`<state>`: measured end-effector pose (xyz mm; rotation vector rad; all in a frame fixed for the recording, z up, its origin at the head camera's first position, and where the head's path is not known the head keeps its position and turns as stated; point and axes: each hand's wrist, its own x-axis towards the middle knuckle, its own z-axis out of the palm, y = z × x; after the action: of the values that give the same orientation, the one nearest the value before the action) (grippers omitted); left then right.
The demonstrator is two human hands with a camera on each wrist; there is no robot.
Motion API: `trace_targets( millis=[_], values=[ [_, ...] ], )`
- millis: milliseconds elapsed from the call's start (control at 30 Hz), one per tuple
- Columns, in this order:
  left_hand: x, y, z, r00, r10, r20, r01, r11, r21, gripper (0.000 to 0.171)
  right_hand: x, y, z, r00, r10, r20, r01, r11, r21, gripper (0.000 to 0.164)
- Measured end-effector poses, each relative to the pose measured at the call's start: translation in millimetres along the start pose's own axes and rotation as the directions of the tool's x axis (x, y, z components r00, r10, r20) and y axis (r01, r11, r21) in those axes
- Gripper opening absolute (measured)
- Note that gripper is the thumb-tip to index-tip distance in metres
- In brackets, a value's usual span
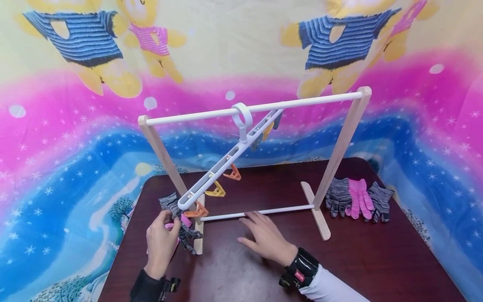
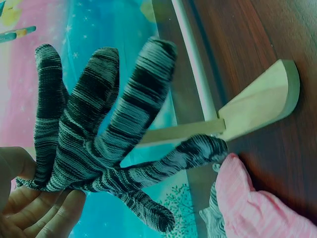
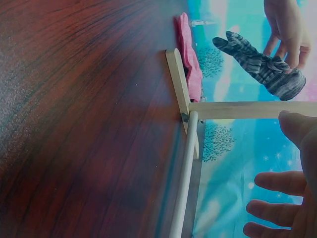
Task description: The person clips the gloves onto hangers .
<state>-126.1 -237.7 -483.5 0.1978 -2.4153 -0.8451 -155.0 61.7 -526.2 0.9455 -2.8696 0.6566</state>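
At lower left, our left hand (image 1: 160, 241) pinches a gray glove (image 2: 81, 144) near its cuff; our right hand (image 1: 268, 239), fingers apart, holds nothing at lower centre. We seem to be hanging gloves; next probably calls for opening the lowest clip (image 1: 201, 209).

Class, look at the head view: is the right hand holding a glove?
No, the right hand is empty with its fingers extended, while the left hand pinches a black-and-grey glove.

A bear-printed backdrop (image 1: 219, 46) rises behind a dark reddish-brown table (image 1: 271, 186).
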Motion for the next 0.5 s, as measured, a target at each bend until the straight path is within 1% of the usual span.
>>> trace_targets(
  millis=[167,267,433,500],
  values=[
    [-5.1,5.1,2.1,0.999,0.036,-0.023,-0.036,0.999,-0.016,0.016,0.1,0.1,-1.4,1.000,0.008,-0.003,-0.008,1.000,-0.013,0.059],
    [-9.4,6.9,4.2,0.998,0.063,-0.030,-0.064,0.998,-0.026,0.019,-0.4,0.2,-2.8,1.000,0.010,-0.013,-0.010,1.000,-0.020,0.059],
    [-17.1,11.4,6.8,0.996,0.081,-0.037,-0.082,0.996,-0.032,0.023,-0.5,1.5,-4.0,1.000,0.009,-0.029,-0.010,1.000,-0.024,0.061],
    [-19.3,13.2,7.1,0.996,0.077,-0.040,-0.078,0.996,-0.034,0.023,-0.3,1.9,-4.6,0.999,0.009,-0.031,-0.010,1.000,-0.026,0.062]
  ],
)
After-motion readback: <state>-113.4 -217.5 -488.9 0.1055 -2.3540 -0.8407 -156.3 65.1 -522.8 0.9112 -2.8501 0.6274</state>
